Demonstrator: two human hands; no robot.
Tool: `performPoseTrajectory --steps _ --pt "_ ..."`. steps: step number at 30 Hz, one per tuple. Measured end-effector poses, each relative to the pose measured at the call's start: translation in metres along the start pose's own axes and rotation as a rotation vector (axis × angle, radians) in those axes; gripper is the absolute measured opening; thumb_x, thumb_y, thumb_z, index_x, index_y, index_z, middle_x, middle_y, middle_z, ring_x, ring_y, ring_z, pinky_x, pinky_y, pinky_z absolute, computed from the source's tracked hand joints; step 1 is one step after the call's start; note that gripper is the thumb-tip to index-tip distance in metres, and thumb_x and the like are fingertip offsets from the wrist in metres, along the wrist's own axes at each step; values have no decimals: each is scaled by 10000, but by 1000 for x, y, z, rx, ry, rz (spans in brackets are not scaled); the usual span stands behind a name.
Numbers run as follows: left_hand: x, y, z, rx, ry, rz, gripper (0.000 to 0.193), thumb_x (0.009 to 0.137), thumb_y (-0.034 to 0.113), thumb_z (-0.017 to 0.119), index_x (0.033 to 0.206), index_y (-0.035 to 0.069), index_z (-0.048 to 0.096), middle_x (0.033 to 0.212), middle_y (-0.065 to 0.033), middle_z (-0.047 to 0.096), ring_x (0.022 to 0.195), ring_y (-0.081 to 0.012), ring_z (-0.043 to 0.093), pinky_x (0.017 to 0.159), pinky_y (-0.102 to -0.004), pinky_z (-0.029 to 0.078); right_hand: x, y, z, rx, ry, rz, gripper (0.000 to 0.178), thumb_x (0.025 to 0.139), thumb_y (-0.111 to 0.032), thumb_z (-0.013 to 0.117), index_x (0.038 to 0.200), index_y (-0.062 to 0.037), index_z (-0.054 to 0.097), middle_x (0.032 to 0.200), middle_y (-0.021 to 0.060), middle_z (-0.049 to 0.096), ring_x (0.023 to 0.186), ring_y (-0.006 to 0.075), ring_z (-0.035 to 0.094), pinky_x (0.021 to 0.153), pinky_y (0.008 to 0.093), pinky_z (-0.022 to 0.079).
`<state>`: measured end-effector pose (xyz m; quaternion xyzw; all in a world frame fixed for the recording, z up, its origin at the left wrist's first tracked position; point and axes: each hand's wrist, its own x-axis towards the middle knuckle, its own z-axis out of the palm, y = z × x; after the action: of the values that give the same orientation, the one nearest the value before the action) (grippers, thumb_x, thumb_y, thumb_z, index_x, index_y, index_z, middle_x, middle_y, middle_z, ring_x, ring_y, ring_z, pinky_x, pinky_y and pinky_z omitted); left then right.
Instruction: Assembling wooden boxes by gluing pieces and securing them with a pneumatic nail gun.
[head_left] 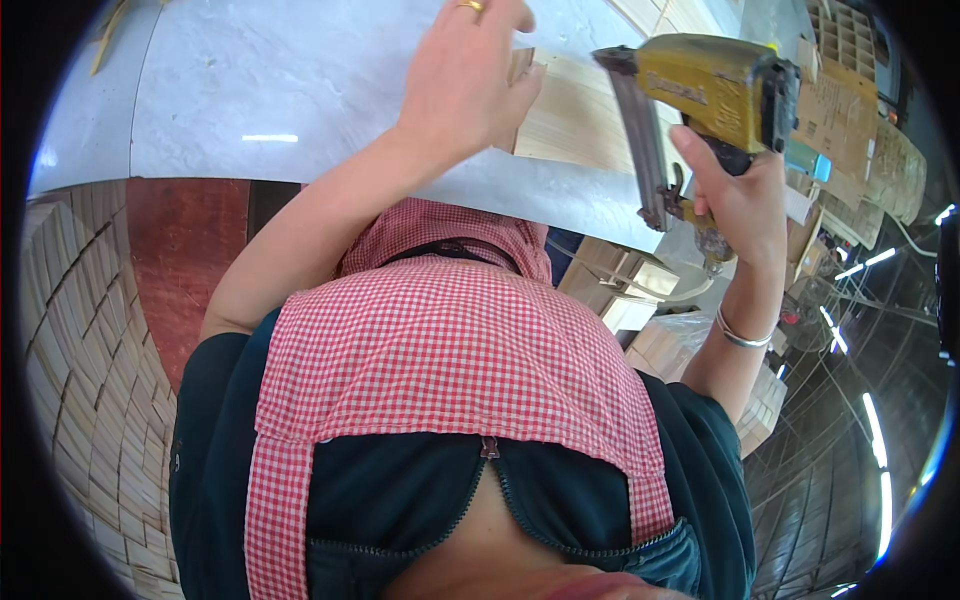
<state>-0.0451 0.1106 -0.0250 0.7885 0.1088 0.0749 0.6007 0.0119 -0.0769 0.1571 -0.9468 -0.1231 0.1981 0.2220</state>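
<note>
My right hand is wrapped round the handle of a yellow and black air nail gun. Its long grey magazine slants down toward me, over the right end of a pale wooden piece. That piece lies on the grey-white worktop, near its front edge. At the piece's left end, my left hand grips the corner, with the thumb on the near side. A gold ring shows on one of its fingers. The upper picture edge cuts off part of this hand, and the nail gun hides part of the wood.
Stacked wooden pieces fill the left side. Wooden boxes stand below the worktop at right, with an air hose beside them. Cardboard and a wooden grid tray are at the far right. A thin wooden strip lies at far left.
</note>
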Motion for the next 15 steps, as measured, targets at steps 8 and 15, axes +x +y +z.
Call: performPoseTrajectory --steps 8,15 --pt "-10 22 55 787 9 689 646 722 314 808 1245 2 594 1258 -189 579 1124 -326 534 1087 -488 367 -14 57 -27 11 137 300 267 878 -228 808 886 13 692 556 7 577 400 77 455 384 214 366" --pt "-10 32 57 743 -222 555 850 676 327 872 1406 47 539 1375 -157 528 1261 -306 489 1149 -470 342 -17 64 -21 93 141 292 268 904 -252 787 868 -13 671 527 -19 530 402 75 432 396 215 357"
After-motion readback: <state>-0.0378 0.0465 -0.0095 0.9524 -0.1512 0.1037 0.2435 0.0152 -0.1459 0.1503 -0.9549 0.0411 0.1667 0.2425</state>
